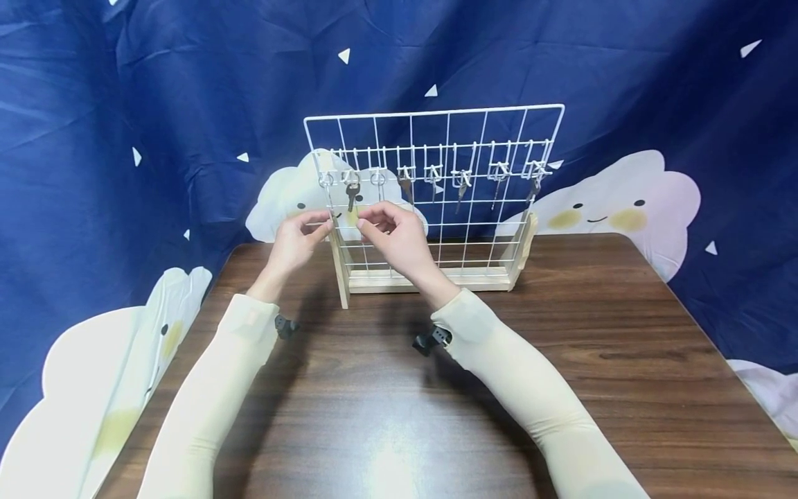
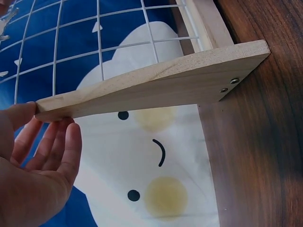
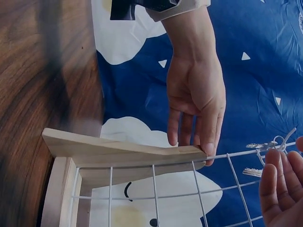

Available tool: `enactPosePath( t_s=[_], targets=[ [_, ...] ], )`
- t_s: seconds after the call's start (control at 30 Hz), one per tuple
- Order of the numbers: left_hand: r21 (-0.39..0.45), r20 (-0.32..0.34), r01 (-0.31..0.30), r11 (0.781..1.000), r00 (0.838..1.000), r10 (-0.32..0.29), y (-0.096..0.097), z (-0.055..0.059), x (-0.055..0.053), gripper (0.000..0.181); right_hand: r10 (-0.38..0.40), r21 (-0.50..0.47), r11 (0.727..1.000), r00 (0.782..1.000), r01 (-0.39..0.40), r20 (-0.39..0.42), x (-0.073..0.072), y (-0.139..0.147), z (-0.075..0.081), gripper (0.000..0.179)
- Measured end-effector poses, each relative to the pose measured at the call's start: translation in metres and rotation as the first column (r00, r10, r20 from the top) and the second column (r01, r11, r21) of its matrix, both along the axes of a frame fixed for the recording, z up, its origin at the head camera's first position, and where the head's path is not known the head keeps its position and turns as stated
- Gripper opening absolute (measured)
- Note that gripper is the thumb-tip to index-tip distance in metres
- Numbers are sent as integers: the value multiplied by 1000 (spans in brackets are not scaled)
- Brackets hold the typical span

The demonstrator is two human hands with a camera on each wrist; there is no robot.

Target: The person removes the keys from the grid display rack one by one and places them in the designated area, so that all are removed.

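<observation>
A white wire grid rack (image 1: 436, 114) stands on wooden side supports, with a row of hooks bearing keys. My left hand (image 1: 298, 239) grips the upper end of the left wooden side support (image 2: 151, 80), thumb on one face and fingers on the other. My right hand (image 1: 399, 239) is at the grid's left part, just below a hanging dark key (image 1: 352, 194). The right wrist view shows loosely bent right fingers (image 3: 272, 184) close to keys (image 3: 260, 146) on a ring; nothing shows pinched between them, though whether they touch the keys cannot be seen.
More keys, such as a brown key (image 1: 406, 188) and a golden key (image 1: 461, 188), hang farther right along the grid. The rack's wooden base (image 1: 430, 283) sits on a brown wood-grain table (image 1: 349, 374). A blue curtain (image 1: 187, 90) with cloud prints hangs close behind.
</observation>
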State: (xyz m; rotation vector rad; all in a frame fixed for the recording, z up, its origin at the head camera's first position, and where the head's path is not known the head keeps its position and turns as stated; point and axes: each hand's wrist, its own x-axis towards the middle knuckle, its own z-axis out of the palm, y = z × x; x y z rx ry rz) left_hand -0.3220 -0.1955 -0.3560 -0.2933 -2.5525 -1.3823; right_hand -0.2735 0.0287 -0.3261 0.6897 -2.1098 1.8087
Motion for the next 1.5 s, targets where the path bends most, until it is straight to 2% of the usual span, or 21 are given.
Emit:
enactPosePath(
  t_s=[0.27, 0.43, 0.87, 1.23, 1.5],
  targets=[
    [-16, -3, -16, 1000, 1000, 16, 0, 1, 1, 37, 13, -43, 999, 998, -11, 54, -3, -12, 1, 17],
    [-18, -8, -17, 1000, 1000, 17, 0, 0, 1, 37, -1, -36, 999, 997, 4, 74, -5, -17, 2, 17],
    [-14, -21, -5, 1000, 1000, 5, 0, -1, 0, 37, -60, -7, 998, 997, 61, 55, -12, -35, 10, 23],
    [-8, -20, 4, 1000, 1000, -4, -1, 0, 1, 38, -176, 44, 984, 984, 175, 8, -19, -46, 14, 19],
    [-10, -14, 0, 1000, 1000, 0, -1, -1, 0, 38, -194, 45, 980, 981, 193, 18, -20, -53, 18, 20]
  ],
)
